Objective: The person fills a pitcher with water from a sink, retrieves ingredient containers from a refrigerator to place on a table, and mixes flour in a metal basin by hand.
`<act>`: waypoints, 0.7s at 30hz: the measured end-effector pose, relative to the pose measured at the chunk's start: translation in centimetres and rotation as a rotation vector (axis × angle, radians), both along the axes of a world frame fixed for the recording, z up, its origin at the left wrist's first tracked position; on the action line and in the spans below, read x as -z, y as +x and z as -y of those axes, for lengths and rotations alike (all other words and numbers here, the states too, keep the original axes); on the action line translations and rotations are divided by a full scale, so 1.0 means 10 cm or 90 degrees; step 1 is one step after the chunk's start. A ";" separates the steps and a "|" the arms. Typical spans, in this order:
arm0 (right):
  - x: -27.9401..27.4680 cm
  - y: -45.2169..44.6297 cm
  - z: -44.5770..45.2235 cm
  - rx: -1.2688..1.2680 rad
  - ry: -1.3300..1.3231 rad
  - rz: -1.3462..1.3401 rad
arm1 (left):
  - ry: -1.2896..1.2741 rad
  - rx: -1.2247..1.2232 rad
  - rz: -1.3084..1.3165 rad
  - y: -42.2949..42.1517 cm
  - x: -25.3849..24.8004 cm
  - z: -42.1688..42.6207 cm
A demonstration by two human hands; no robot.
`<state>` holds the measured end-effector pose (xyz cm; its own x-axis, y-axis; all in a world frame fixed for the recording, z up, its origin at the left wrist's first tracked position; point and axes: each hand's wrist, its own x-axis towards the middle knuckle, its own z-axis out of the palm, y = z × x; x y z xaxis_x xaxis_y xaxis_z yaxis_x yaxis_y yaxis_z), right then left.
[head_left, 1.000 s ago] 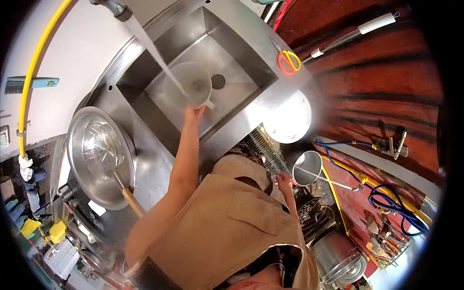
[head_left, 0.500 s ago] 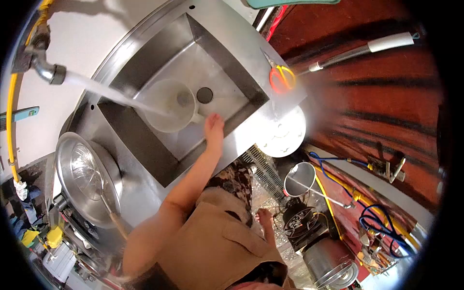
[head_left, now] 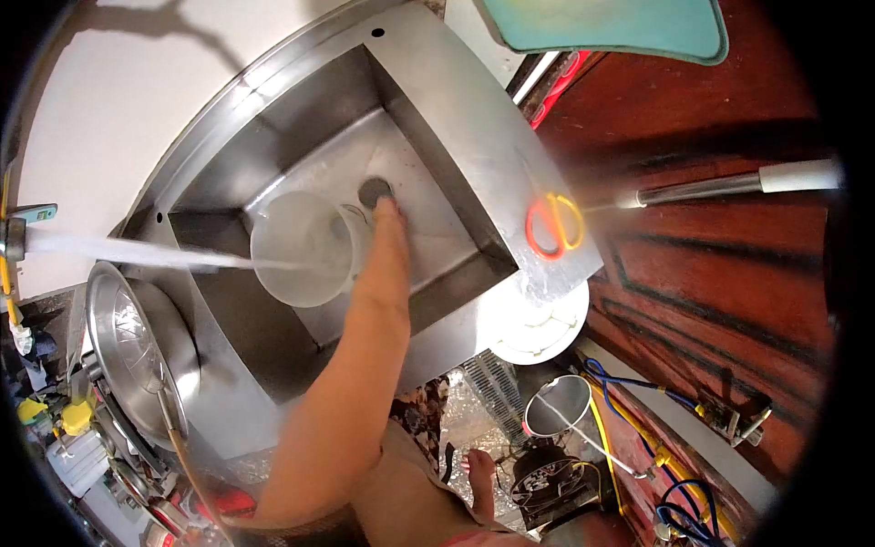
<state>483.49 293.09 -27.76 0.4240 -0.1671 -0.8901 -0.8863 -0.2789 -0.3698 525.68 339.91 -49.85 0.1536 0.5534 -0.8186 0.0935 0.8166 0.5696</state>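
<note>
- At the far left edge, a metal tap (head_left: 14, 239) pours a white stream of water (head_left: 137, 251) rightward.
- Just above the tap lies a teal handle (head_left: 38, 213) with a pale mark too small to read.
- Below, a wide steel bowl (head_left: 182, 351) stands tilted in view beside the sink, with a wire strainer (head_left: 137, 337) in it; the strainer's long handle (head_left: 187, 465) runs down past the rim.
- In the steel sink (head_left: 437, 173), left of the drain, sits a translucent pitcher (head_left: 296, 255), the stream running into it.
- Right of the pitcher, the left hand (head_left: 386, 210) reaches down to the dark round drain (head_left: 372, 190), fingertips at its edge. Whether the fingers grip anything there, I cannot tell.
- Lower down, away from the sink, the right hand (head_left: 478, 467) hangs near the body with fingers loosely bent; I cannot tell how far they part.
- Under the counter's corner is a white round lid (head_left: 538, 342); on the counter above it, scissors (head_left: 531, 239) with one red and one yellow loop.
- Below the lid, a metal pail (head_left: 551, 410) is crossed by a pale rod.
- At upper right, a teal board (head_left: 602, 27), and below it a pole (head_left: 729, 186) with a white grip against dark red wood (head_left: 720, 301).
</note>
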 end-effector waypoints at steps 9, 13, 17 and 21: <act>0.14 -0.19 0.13 0.005 0.023 -0.017 | 0.180 0.249 0.120 0.27 -0.28 0.51; 0.18 0.08 0.24 -0.059 0.049 0.055 | 0.232 0.345 0.257 -0.70 -2.18 1.18; 0.27 0.44 0.35 -0.175 -0.053 0.131 | 0.302 0.489 0.324 -1.61 -2.55 1.19; 0.28 0.61 0.34 -0.142 -0.060 0.206 | 0.326 0.529 0.241 -2.13 -2.98 1.04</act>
<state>489.61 289.71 -30.53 0.7145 -0.1133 -0.6904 -0.6423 -0.4975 -0.5830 504.34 329.50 -20.06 0.8415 0.4235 -0.3353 0.2579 0.2304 0.9383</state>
